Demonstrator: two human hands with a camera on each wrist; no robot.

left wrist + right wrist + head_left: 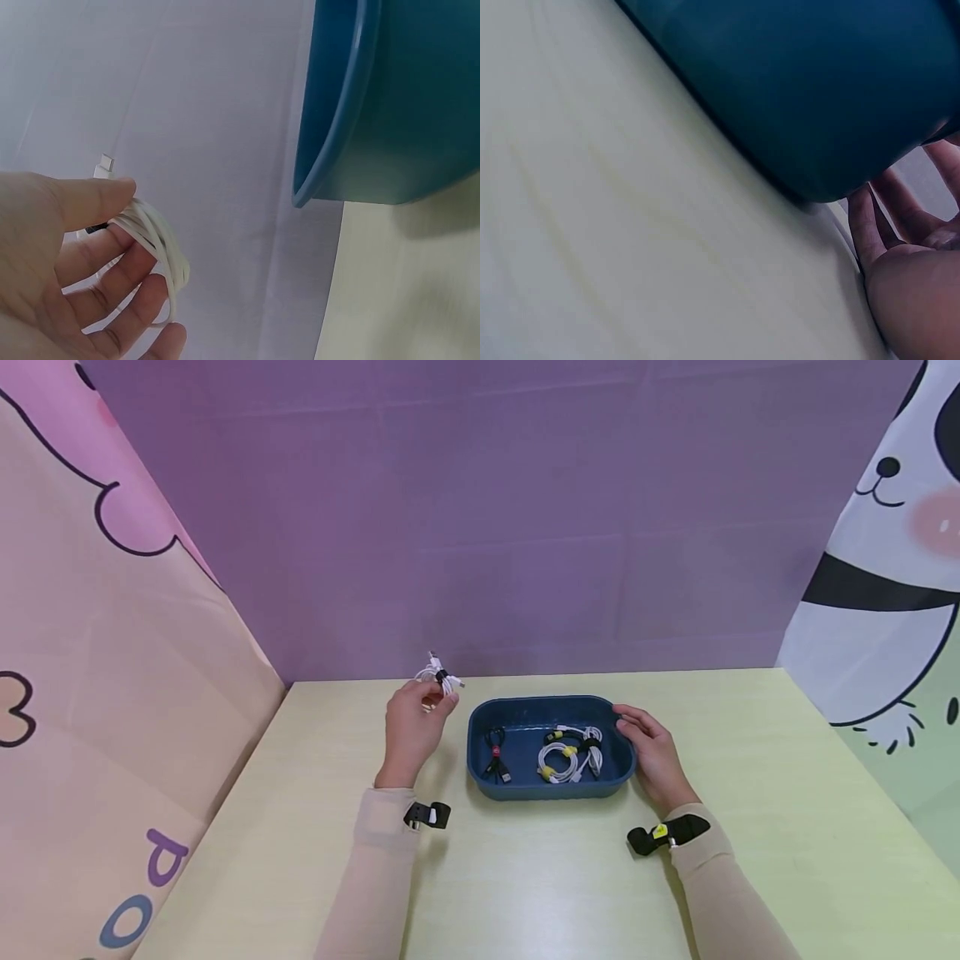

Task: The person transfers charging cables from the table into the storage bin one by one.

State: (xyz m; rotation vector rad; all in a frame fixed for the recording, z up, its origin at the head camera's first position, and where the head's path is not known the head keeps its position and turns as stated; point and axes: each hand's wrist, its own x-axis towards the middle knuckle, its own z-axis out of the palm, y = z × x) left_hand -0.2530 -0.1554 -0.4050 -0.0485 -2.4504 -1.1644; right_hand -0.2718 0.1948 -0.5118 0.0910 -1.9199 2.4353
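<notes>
In the head view, my left hand (pixel 414 727) is raised to the left of a blue plastic bin (pixel 551 792). Thumb and fingers pinch a coiled white charging cable (pixel 447 681) bound with a black tie; its metal plug (pixel 106 162) sticks out above the thumb in the left wrist view. At the bin's right end, my right hand (pixel 654 758) holds the rim, with fingers (pixel 865 225) against the outer wall. Inside the bin lie a black USB cable (pixel 496 752) with a red tie and white coiled cables (pixel 558 762) with yellow and black ties.
The bin stands on a pale wooden table (pixel 517 885). A purple cloth backdrop (pixel 480 527) rises behind the table's far edge. Printed cloth panels flank it, a pinkish one (pixel 112 677) on the left and one with a panda (pixel 870 635) on the right.
</notes>
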